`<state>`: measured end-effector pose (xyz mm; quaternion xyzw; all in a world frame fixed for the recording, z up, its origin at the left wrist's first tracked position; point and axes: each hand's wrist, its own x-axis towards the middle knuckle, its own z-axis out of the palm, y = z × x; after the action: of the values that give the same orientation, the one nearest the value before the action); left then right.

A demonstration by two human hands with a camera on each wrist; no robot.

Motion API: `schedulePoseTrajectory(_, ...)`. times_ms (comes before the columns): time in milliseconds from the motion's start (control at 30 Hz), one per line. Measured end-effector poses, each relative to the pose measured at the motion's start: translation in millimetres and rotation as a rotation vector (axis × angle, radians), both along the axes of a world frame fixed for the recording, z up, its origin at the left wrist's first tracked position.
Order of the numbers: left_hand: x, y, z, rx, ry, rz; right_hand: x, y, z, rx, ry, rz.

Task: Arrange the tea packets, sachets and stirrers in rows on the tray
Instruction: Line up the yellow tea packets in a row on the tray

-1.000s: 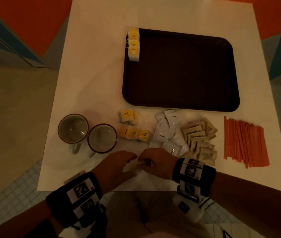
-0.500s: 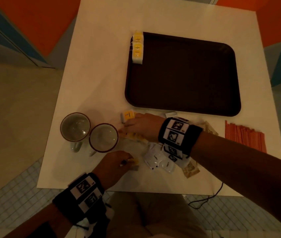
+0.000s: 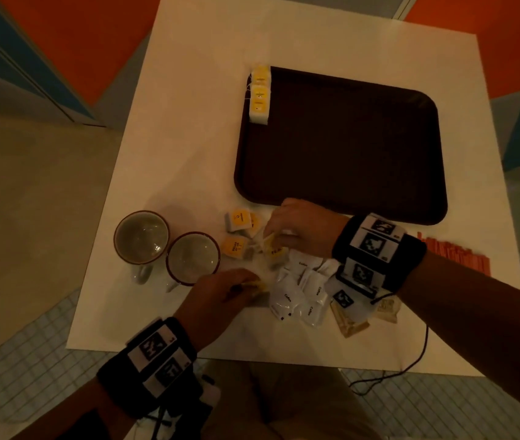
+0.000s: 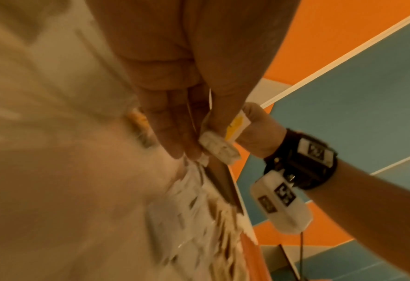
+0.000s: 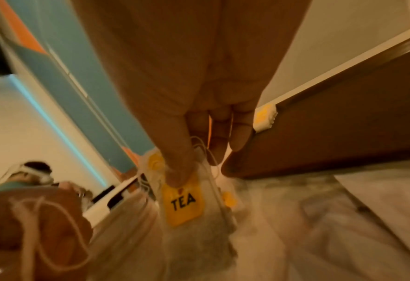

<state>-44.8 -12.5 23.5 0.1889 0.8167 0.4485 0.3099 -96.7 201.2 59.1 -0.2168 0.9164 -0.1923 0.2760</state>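
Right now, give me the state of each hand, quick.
Left hand: pinching a yellow tea packet near the table's front edge.
Right hand: pinching a yellow-tagged tea bag from the loose pile beside the tray.

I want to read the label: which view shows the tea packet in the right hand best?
The right wrist view: the tea packet fills the frame under the right hand, "TEA" legible. The head view shows it small. The left wrist view doesn't show it recognisably.
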Motion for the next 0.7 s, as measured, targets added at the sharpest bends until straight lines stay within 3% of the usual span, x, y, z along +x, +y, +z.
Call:
schedulePoseTrajectory(67,-13.8,0.6,22.2,0.082,-0.012,0.033,-2.8,9.1,7.5,-0.097,0.006,-0.138)
schedulePoseTrajectory(167,-51.9,3.7,64.9,0.168,0.099,0.107,-11.9,24.3,19.5,-0.282,0.039,-0.375)
schedulePoseTrajectory(300,-130.7,22.8,99.5,0.169,0.277,0.151,-33.6,42.2,22.3,-0.322,0.112,-0.632)
schedulePoseTrajectory(400,-193.6,48.2,82.8,-0.009,0.316,0.11,-54.1,50.2,17.6,-0.29,0.169,-0.713)
schedulePoseTrajectory(567,-267.7,94.1,29.5,-0.31,0.24,-0.04,-93.9,50.7,-2.6,-0.245,0.177,-0.774)
schedulePoseTrajectory(700,-295.8,114.6,2.5,-0.357,0.16,-0.053,-120.2,47.7,-14.1,-0.218,0.125,-0.775)
